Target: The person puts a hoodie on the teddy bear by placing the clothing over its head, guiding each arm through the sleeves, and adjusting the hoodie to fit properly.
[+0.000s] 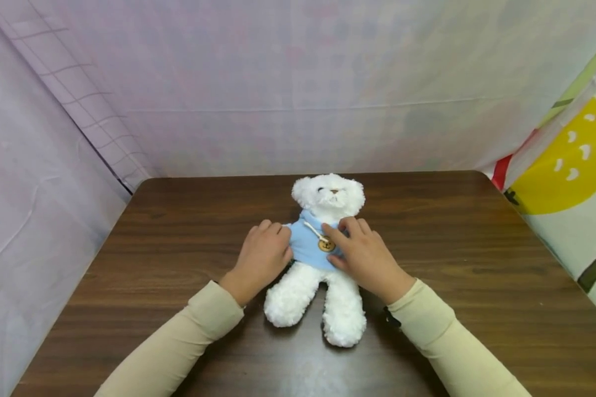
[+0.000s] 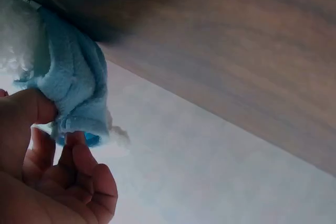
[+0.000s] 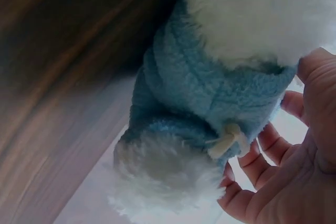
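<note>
A white plush teddy bear [image 1: 344,312] lies on its back on the table, its head toward the far edge. It wears a light blue hooded top [image 1: 305,245] with cream drawstrings and a round brown bear-face patch [image 1: 326,244]. At the sleeve on the image's left, my left hand [image 1: 263,253] pinches the blue cloth; in the left wrist view the thumb and fingers meet around the sleeve end [image 2: 84,121]. My right hand [image 1: 370,256] rests on the other side of the top, fingers spread. The right wrist view shows its thumb touching the hem and fingertips against the front.
The dark wood-grain table [image 1: 179,209] has rounded far corners. Behind it hangs a pale patterned curtain [image 1: 303,82], with another white cloth [image 1: 25,220] at the left. A printed panel with a yellow shape [image 1: 571,171] borders the right side.
</note>
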The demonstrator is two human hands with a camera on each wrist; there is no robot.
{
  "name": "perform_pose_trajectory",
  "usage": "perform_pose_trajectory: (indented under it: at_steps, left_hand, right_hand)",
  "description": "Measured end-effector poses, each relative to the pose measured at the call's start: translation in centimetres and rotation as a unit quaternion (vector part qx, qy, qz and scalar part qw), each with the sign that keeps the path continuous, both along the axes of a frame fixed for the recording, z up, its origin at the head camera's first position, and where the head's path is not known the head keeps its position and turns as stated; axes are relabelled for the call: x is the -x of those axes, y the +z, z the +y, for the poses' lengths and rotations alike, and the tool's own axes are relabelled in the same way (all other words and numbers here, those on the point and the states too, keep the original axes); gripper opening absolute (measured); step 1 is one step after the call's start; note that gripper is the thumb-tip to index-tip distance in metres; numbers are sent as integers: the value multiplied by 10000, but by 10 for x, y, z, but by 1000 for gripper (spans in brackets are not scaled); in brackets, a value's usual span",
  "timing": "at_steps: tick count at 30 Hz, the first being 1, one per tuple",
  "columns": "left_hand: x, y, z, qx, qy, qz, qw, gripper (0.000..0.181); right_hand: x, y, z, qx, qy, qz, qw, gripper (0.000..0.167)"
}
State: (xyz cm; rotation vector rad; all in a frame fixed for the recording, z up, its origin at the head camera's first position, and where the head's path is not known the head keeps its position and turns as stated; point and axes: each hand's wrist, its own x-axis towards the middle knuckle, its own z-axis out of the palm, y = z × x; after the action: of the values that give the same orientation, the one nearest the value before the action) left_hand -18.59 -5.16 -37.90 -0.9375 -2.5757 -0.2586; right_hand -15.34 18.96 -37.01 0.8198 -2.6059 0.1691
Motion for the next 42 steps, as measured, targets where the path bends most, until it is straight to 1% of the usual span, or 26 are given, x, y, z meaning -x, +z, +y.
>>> perform_pose_trajectory:
  at_steps: [1, 2, 3, 6, 8, 9, 10, 11, 12, 13, 15, 17, 18, 20, 22, 24, 27, 29, 30, 32, 35, 40, 42]
  left_hand:
    - [1, 0, -1, 59, -60, 55, 9999, 23]
    - [1, 0, -2, 74, -143, 10, 9999, 21]
    - [1, 1, -3, 92, -187, -121, 9997, 20]
    - [2, 4, -5, -111, -231, -755, 9968, 17]
    - [3, 5, -7, -342, -209, -1255, 9913, 20]
    - [4, 6, -7, -411, -192, -1419, 9888, 23]
    - [4, 6, -7, -474, -220, -1516, 9871, 25]
    - [4, 5, -6, -477, -264, -1538, 9866, 25]
    - [4, 4, -6, -436, -349, -1474, 9875, 24]
    - [4, 3, -5, -360, -436, -1329, 9895, 23]
    - [4, -1, -3, -208, -639, -870, 9939, 23]
    - [4, -4, -1, -65, -827, -280, 9962, 24]
    - [3, -6, 0, -6, -903, 15, 9959, 23]
    - [2, -8, 0, 59, -998, 462, 9939, 22]
    - [2, -9, 0, 137, -1035, 740, 9918, 19]
    - [1, -8, -3, 185, -1167, 710, 9905, 16]
    - [-1, -5, -12, 52, -1561, 407, 9869, 5]
    - [-2, -3, -20, -77, -1807, 285, 9831, 11]
    - [-2, -3, -23, -157, -1886, 318, 9814, 15]
    - [-2, -4, -27, -226, -1922, 467, 9800, 20]
    - [0, -7, -28, -293, -1859, 851, 9784, 16]
    - [2, -7, -23, -426, -2045, 1289, 9694, 17]
    - [4, -7, -22, -446, -2056, 1368, 9680, 15]
  right_hand:
    - [0, 0, 0, -18, -19, 4, 10000, 61]
    - [0, 0, -1, -32, -37, -3, 10000, 61]
    - [0, 0, -1, -47, -51, -6, 10000, 61]
    - [-1, 0, 0, -66, -80, 10, 9999, 62]
    - [-1, 0, 0, -54, -69, 20, 10000, 62]
    - [-1, 0, 1, -56, -59, 33, 10000, 62]
    - [-1, 0, 1, -60, -52, 26, 10000, 62]
    - [0, 0, 1, -68, -49, 14, 10000, 62]
    - [0, 0, 2, -69, -39, -10, 10000, 62]
    - [0, 0, 2, -75, -35, -36, 10000, 61]
    - [-1, 0, 1, -66, -22, -100, 9999, 61]
    - [-1, 0, 1, -36, -20, -154, 9999, 61]
    - [-1, 0, 1, -19, -21, -176, 9998, 61]
    - [-1, 0, 1, 28, -17, -214, 9998, 60]
    - [-2, 0, 2, 52, -17, -242, 9997, 60]
    - [-1, -1, 2, 52, -6, -253, 9997, 60]
    - [0, -2, 5, 51, 36, -225, 9997, 60]
    - [2, -3, 6, 61, 95, -179, 9998, 60]
    - [2, -2, 7, 72, 124, -152, 9998, 60]
    - [3, -2, 8, 116, 187, -113, 9997, 60]
    - [3, -2, 8, 159, 248, -87, 9995, 59]
    - [4, -4, 7, 159, 244, -152, 9995, 59]
    - [4, -4, 6, 146, 240, -154, 9995, 59]
